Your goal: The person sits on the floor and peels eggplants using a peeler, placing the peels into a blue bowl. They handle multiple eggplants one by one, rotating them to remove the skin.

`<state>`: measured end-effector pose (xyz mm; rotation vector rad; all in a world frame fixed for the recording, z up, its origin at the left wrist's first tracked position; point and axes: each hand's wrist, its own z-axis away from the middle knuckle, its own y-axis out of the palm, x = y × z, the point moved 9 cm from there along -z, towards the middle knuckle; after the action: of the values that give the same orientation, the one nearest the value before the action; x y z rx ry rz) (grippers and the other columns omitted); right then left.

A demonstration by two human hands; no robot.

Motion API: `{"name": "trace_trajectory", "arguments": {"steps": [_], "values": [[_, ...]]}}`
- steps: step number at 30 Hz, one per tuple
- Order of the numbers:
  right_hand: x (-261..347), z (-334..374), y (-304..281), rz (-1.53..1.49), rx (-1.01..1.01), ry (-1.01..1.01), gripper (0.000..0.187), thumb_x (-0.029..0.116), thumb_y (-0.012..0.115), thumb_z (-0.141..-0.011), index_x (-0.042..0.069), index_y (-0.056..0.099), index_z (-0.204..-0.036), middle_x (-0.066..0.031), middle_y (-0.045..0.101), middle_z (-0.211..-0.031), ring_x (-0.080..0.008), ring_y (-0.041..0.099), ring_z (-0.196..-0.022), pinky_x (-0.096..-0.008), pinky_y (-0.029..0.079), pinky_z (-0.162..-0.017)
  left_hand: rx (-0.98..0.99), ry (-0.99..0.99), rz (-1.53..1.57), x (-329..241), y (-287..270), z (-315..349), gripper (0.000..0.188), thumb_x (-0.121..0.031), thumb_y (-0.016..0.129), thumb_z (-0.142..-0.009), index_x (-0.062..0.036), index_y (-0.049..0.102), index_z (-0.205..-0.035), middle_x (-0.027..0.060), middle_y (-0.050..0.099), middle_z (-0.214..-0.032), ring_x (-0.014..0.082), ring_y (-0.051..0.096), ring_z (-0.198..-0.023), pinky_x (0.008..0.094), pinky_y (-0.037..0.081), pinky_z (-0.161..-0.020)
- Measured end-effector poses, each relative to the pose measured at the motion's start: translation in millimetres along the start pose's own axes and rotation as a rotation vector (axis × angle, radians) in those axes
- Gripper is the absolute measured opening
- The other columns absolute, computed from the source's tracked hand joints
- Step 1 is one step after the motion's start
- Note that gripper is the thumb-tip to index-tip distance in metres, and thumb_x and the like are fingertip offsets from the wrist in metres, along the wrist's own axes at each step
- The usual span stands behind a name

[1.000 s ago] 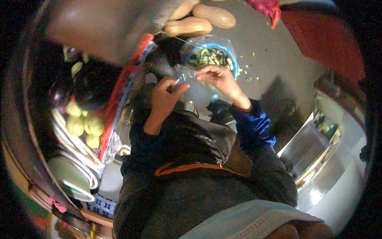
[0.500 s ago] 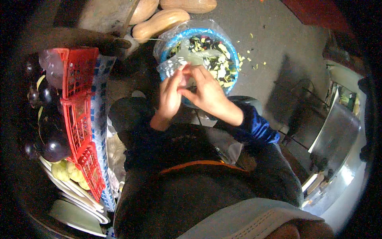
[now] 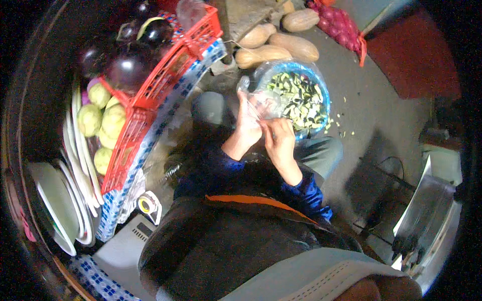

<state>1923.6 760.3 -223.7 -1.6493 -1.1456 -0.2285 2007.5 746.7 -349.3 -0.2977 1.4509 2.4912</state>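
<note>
Thin clear plastic [image 3: 268,102], like a disposable glove or bag, covers the upper part of my left hand [image 3: 246,120]. One finger points up inside it and the hand looks spread, though wrinkles blur the other fingers. My right hand [image 3: 281,140] is closed, pinching the plastic's edge beside the left palm. Just beyond both hands stands a blue round basin [image 3: 326,100], lined with clear plastic. Cut vegetable pieces [image 3: 296,95], dark-skinned with pale green flesh, fill it.
Several tan squashes [image 3: 296,47] lie behind the basin, near a red net bag of onions [image 3: 336,25]. At left, red baskets [image 3: 145,105] hold dark eggplants [image 3: 130,70] and pale green vegetables [image 3: 90,120]. White plates [image 3: 55,205] stand nearby; scraps lie on the floor right of the basin.
My view has swung left, showing more of the baskets and the onions. My left hand has gone into the plastic, and my right hand has shifted down to its edge.
</note>
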Motion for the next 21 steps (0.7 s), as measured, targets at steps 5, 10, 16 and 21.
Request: {"name": "trace_trajectory", "arguments": {"steps": [5, 10, 16, 21], "values": [[56, 32, 11, -0.084, 0.051, -0.14, 0.01, 0.002, 0.069, -0.078, 0.005, 0.069, -0.088, -0.01, 0.065, -0.084, -0.0294, 0.06, -0.079, -0.0369, 0.049, -0.075, 0.158, 0.077, 0.019, -36, -2, 47, 0.085, -0.083, 0.033, -0.08, -0.0268, 0.04, -0.143, 0.0143, 0.037, -0.146, 0.0359, 0.032, -0.135, 0.062, 0.031, -0.103], [122, 61, 26, -0.29, 0.251, -0.365, 0.01, 0.005, 0.067, -0.079, 0.004, 0.069, -0.088, -0.0113, 0.065, -0.086, -0.0303, 0.061, -0.081, -0.0389, 0.051, -0.073, 0.262, 0.301, 0.082, -78, 5, 70, 0.074, -0.068, 0.043, -0.088, -0.0335, 0.021, -0.15, 0.0109, 0.02, -0.156, 0.0328, 0.017, -0.144, 0.0633, 0.023, -0.109], [82, 32, 7, -0.298, 0.214, -0.13, 0.008, 0.007, 0.068, -0.083, 0.003, 0.067, -0.09, -0.0118, 0.065, -0.087, -0.0304, 0.062, -0.083, -0.0362, 0.05, -0.074, -0.106, 1.203, -0.851, -224, 58, 68, 0.027, -0.018, 0.064, -0.089, -0.0033, 0.064, -0.112, 0.0114, 0.065, -0.101, 0.026, 0.064, -0.081, 0.0397, 0.052, -0.072], [35, 27, 5, -0.326, 0.165, 0.078, 0.007, 0.005, 0.068, -0.084, 0.002, 0.067, -0.09, -0.0131, 0.064, -0.087, -0.029, 0.063, -0.081, -0.0351, 0.051, -0.071, -0.65, 1.338, -2.107, -335, 100, -32, 0.056, -0.055, 0.066, -0.077, -0.0037, 0.068, -0.101, 0.023, 0.066, -0.102, 0.0378, 0.064, -0.093, 0.0457, 0.051, -0.084]]}}
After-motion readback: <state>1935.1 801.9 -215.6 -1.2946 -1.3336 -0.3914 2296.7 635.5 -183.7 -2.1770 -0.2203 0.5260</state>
